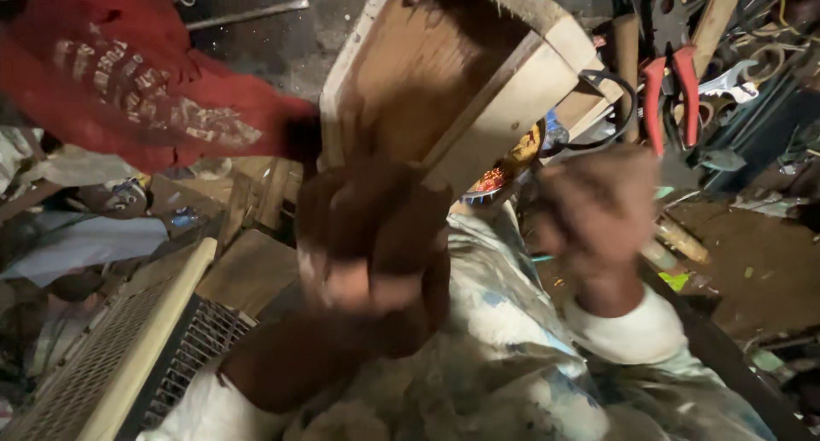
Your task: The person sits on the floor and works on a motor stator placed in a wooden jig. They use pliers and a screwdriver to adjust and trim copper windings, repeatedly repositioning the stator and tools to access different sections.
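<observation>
left hand [376,253] clamped on the lower end of the wooden box [444,73] | box rises up and right from that hand, long axis tilted | right hand [598,206] fisted, blurred, just right of the box, contents unclear

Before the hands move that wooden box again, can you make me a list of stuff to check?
1. Left hand has hold of the wooden box: ok, it grips the box's lower end.
2. Right hand free: cannot tell, it is blurred and closed like a fist.
3. Box held level: not ok, it is tilted.
4. Red-handled pliers out of the way: ok, lying apart on the right.
5. Red cloth off the box: cannot tell, its edge comes right up to the box.
</observation>
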Motion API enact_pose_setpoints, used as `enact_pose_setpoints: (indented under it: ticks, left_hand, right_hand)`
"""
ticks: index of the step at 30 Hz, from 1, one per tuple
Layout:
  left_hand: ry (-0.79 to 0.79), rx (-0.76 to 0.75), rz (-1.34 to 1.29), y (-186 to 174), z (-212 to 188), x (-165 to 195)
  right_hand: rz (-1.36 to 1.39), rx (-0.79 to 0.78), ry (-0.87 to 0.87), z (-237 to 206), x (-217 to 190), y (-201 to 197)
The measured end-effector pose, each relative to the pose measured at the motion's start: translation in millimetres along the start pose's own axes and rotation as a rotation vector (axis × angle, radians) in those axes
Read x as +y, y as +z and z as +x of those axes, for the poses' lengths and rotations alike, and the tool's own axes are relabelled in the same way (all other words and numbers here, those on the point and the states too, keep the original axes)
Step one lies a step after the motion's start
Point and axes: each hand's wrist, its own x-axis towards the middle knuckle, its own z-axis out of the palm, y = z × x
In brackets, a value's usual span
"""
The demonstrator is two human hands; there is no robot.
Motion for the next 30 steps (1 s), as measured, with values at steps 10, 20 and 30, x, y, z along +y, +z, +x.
enact_pose_setpoints:
  ticks: [10,20,30]
  left_hand:
    - [-0.013,0.001,-0.043,-9.7,6.7,-2.2]
    - [-0.019,-0.003,-0.033,-8.4,5.3,-4.7]
    - [-0.021,-0.005,-0.010,-4.5,3.0,-4.8]
  right_hand:
    - [-0.016,-0.147,-0.174,46.7,-7.9,23.2]
    - [-0.058,-0.117,-0.221,52.2,-2.6,29.5]
    - [-0.052,-0.131,-0.271,61.8,3.2,28.9]
